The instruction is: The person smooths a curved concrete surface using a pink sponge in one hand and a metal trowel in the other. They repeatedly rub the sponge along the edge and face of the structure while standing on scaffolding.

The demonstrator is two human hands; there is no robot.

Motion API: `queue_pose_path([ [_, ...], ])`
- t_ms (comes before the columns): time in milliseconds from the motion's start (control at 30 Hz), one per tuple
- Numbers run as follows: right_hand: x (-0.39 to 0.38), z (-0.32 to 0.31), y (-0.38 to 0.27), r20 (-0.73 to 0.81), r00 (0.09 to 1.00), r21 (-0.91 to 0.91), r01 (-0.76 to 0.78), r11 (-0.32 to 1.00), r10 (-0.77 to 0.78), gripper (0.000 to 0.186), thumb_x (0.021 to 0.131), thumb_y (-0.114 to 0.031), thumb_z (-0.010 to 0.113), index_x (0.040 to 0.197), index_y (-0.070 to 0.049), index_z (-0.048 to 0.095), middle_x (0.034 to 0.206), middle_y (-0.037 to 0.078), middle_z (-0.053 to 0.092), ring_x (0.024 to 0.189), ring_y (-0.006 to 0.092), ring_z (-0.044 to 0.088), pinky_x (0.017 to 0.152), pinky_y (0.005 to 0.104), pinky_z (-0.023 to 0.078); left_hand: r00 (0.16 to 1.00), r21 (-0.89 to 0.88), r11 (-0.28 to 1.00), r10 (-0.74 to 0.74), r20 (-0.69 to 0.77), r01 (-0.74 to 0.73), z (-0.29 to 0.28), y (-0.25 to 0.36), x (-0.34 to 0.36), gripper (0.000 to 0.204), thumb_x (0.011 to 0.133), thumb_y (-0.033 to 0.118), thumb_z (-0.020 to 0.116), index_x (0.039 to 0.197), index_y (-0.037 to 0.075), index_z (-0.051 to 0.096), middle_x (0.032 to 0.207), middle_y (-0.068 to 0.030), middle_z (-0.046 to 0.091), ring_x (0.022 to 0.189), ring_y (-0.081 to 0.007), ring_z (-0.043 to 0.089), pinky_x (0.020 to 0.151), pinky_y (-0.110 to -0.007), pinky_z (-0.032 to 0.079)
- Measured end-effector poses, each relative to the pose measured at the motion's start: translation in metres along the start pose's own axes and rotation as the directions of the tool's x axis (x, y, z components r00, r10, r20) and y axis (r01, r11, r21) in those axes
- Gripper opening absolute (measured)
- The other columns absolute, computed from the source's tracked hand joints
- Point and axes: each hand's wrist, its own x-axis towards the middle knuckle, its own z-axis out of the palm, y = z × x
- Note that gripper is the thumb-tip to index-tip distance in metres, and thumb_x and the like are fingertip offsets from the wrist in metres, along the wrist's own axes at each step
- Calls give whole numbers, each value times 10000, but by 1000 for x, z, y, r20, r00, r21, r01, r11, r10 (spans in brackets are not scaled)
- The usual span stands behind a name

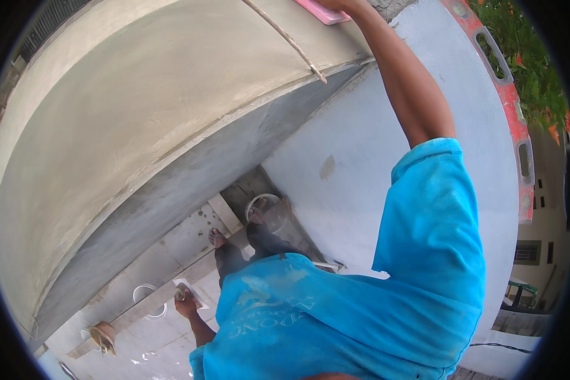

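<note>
My right arm reaches up across the pale wall, and my right hand (335, 3) is cut off by the upper edge. Its fingers are closed on a pink plastering float (326, 12), which lies against the beige plastered surface (152, 107). Down at the lower left hangs my left hand (185, 304), closed round the grip of a flat, pale plastering trowel (199, 294). A thin wooden stick (288, 41) rests on the plaster, left of the float, its end reaching over the edge.
A long red spirit level (510, 101) lies along the right wall's edge. Below stand a white bucket (250, 202) by my feet and another pale bucket (147, 291). A plank (133, 310) runs beneath me, and a brown, hat-like object (103, 335) lies lower left.
</note>
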Motion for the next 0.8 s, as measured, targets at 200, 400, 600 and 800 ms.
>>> queue_pose_path([
  [200, -104, -58, -38, 242, 945, 47, 215, 976, -220, 260, 933, -315, 760, 1141, -165, 810, 1093, 58, 782, 991, 172, 718, 695, 315, 539, 998, 84, 996, 4, 59, -9, 6, 5, 8, 326, 867, 248, 794, 1035, -20, 712, 859, -175, 754, 608, -261, 720, 616, -409, 563],
  [400, -113, -55, -45, 120, 956, 36, 267, 963, -270, 254, 940, -276, 723, 1134, -135, 806, 1064, 131, 778, 921, 239, 738, 763, 351, 572, 986, 42, 987, 152, 62, -155, 17, 29, 32, 318, 877, 237, 777, 1052, -20, 708, 869, -184, 753, 605, -280, 715, 611, -417, 556],
  [600, 0, -5, -20, 75, 991, -107, 115, 988, -108, 265, 869, -168, 647, 1083, -139, 801, 965, 217, 753, 864, 374, 734, 814, 460, 577, 963, 103, 957, 271, 1, -270, 15, 72, 45, 395, 867, 262, 782, 1127, -24, 702, 917, -184, 740, 692, -273, 696, 648, -399, 524],
  [800, -14, -25, 76, 40, 999, -253, 0, 968, 11, 265, 866, -189, 626, 1061, -140, 798, 974, 236, 744, 889, 417, 721, 824, 475, 571, 988, 34, 996, -82, 133, 78, 5, 97, 28, 481, 840, 299, 799, 1186, -22, 704, 1088, -215, 753, 1019, -356, 727, 895, -435, 540],
])
